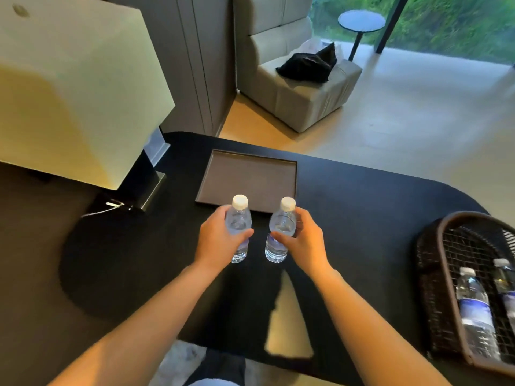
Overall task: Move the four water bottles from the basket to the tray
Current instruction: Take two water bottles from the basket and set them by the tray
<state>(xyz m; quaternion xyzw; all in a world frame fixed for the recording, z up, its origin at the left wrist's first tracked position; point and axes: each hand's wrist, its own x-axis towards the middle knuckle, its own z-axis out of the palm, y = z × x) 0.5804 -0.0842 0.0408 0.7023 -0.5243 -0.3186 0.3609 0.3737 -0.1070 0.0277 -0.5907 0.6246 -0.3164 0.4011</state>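
My left hand (216, 240) grips a clear water bottle (238, 218) with a white cap, held upright. My right hand (305, 238) grips a second upright water bottle (281, 224). Both bottles hang side by side just in front of the near edge of the dark rectangular tray (248, 174), which holds nothing. At the right edge of the table stands the dark woven basket (434, 263). Two more bottles lie in it: one with a blue label (475, 310) and another (505, 282) partly cut off by the frame's edge.
The black rounded table (362, 196) carries a large cream lamp (69, 87) at the left with its metal base and cord near the tray. Beyond the table are a grey armchair (301, 93) with dark cloth on it and a small round side table (361, 22).
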